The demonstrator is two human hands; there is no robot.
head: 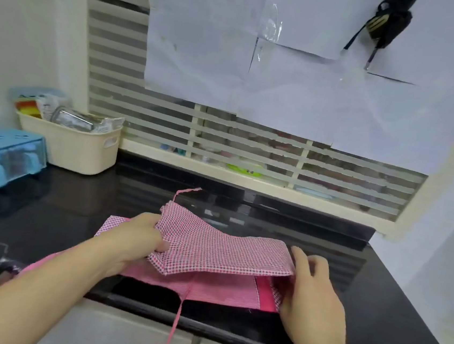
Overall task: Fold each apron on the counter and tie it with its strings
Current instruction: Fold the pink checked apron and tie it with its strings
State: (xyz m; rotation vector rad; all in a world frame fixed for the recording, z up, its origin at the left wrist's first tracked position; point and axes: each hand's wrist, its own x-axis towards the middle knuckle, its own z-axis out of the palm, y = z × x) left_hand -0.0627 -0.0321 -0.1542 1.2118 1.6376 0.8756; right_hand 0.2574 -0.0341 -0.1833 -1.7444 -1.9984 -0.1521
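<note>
**Q:** Pink checked cloth, is that the apron, and where does it lie?

**A:** Yes. The pink gingham apron (212, 251) lies partly folded on the glossy black bench (375, 299), near its front edge. One apron string (174, 331) hangs down over that edge; another string end (187, 191) sticks up from the far corner of the fold.

**Q:** What are the hands doing?

**A:** The left hand (138, 235) has its fingers curled around the raised upper layer at the left side, gripping it. The right hand (311, 287) lies at the fold's right end, fingers fairly straight and touching the cloth.

**Q:** Anything else nearby?

**A:** A cream basket (82, 148) of packets and a blue plastic box (3, 156) stand far left, by a louvred window (223, 143).
</note>
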